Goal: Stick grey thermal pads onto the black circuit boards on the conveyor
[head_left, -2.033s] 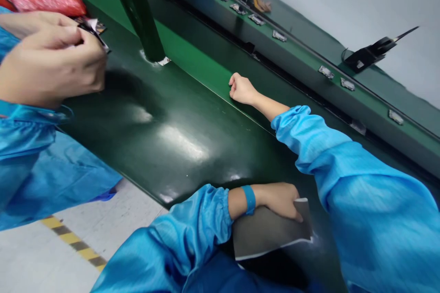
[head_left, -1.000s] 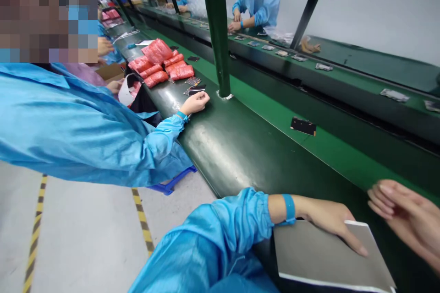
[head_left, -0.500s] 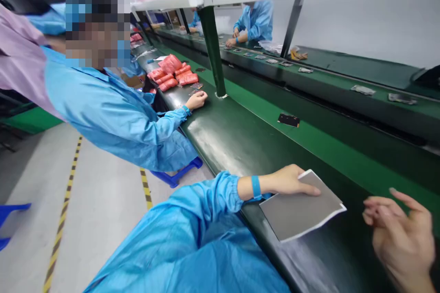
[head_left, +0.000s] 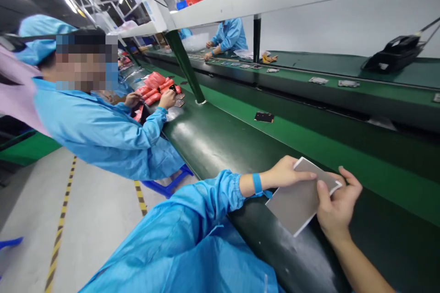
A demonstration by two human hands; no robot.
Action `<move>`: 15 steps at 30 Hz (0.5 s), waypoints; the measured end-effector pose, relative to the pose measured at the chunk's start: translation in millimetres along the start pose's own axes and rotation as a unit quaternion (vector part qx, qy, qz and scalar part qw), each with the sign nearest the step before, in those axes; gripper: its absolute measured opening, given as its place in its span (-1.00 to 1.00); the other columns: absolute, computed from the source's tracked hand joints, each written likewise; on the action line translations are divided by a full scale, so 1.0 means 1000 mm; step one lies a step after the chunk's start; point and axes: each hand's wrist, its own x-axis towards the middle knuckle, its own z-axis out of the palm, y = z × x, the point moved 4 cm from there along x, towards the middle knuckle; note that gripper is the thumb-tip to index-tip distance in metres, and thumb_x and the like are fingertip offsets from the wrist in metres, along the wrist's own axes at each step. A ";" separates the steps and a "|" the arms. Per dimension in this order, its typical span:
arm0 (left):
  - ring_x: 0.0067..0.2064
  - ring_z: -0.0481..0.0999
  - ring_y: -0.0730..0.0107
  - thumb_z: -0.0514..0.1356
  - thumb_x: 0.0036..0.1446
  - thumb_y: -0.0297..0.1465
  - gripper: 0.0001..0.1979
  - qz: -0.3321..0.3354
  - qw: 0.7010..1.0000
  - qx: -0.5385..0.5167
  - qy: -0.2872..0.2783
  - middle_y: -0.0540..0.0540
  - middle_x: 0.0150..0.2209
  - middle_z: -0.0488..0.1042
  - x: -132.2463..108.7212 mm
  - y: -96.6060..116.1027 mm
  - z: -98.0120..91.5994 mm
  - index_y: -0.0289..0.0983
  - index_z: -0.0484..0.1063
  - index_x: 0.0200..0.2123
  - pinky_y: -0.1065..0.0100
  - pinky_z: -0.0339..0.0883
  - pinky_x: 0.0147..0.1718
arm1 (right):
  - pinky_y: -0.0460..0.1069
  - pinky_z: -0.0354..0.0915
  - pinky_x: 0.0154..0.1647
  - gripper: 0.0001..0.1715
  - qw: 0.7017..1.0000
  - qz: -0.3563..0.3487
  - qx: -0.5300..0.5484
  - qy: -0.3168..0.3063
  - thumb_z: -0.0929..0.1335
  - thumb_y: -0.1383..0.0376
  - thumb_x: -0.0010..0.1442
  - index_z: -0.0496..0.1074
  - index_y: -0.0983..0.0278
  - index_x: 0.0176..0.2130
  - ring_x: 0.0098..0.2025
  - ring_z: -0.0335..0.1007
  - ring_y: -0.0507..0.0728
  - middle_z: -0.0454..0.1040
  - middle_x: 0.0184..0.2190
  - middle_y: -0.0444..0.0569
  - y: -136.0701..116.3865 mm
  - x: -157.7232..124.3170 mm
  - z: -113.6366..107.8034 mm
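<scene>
A flat grey rectangular sheet (head_left: 297,199) with white edges is held above the dark green worktop, tilted towards me. My left hand (head_left: 287,173) grips its upper left edge, thumb lying across the grey face. On the opposite side, my right hand (head_left: 337,206) is closed on the right edge, with its thumb on the face and the other fingers partly hidden behind. Whether the piece is one thick sheet or several in a stack, I cannot tell. Beyond my hands, a black flat part (head_left: 264,117) lies on the bright green strip.
At left a co-worker in a blue smock (head_left: 103,128) handles a small dark part beside red wrapped packets (head_left: 154,83). A green post (head_left: 185,66) rises from the worktop (head_left: 220,139). Several small parts sit along the line behind, near a black device (head_left: 392,55).
My right hand has come in from the right and taken hold of the grey sheet's right edge. The co-worker's hand has lifted a small dark part. My view has turned slightly right.
</scene>
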 end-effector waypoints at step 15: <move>-0.52 0.36 0.42 0.39 0.15 -0.06 -0.56 0.135 0.970 0.163 0.118 -0.05 -0.58 0.51 0.011 -0.009 -0.015 -0.32 0.57 -0.52 0.42 0.30 -0.50 | 0.06 0.33 -0.29 -0.40 0.999 0.014 -0.029 -0.023 0.35 0.09 0.48 0.08 0.18 0.33 -0.32 0.40 0.15 0.45 -0.15 0.01 0.000 0.009 0.017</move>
